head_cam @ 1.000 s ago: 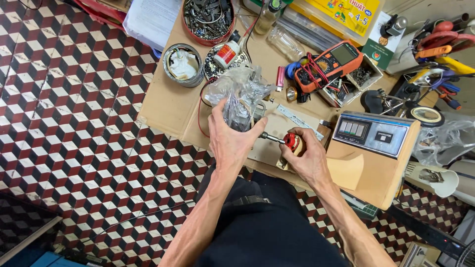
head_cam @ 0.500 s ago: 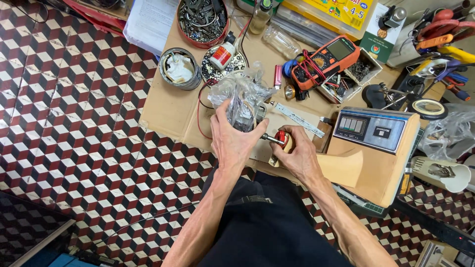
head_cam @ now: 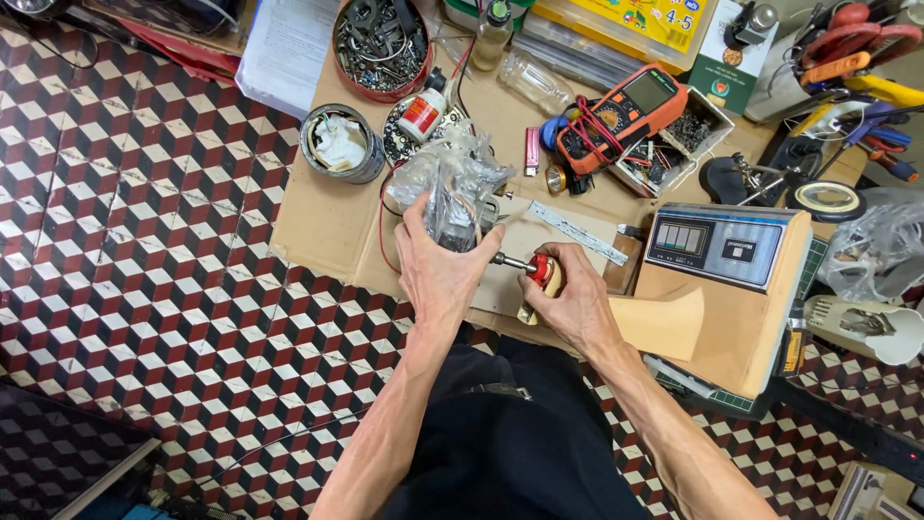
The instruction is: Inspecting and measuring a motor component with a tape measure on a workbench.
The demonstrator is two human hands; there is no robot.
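My left hand (head_cam: 438, 265) grips a dark motor-like part wrapped in a clear plastic bag (head_cam: 450, 188), holding it down on a sheet of cardboard (head_cam: 332, 212) on the tiled floor. My right hand (head_cam: 575, 299) is closed around a screwdriver (head_cam: 527, 266) with a red and cream handle. Its metal shaft points left at the base of the wrapped part. A red wire (head_cam: 381, 246) curls out from under the bag. A flat metal strip (head_cam: 576, 231) lies just beyond my right hand.
A wooden box with a meter panel (head_cam: 736, 265) stands to the right. An orange multimeter (head_cam: 626, 116), a round red tin of metal parts (head_cam: 380, 43), a small tin (head_cam: 339, 144), a glue bottle (head_cam: 422, 111) and hand tools (head_cam: 857, 58) lie at the back.
The view has shifted slightly. My right hand has moved the screwdriver tip a little closer to the wrapped part. My left hand keeps its grip on the bag.
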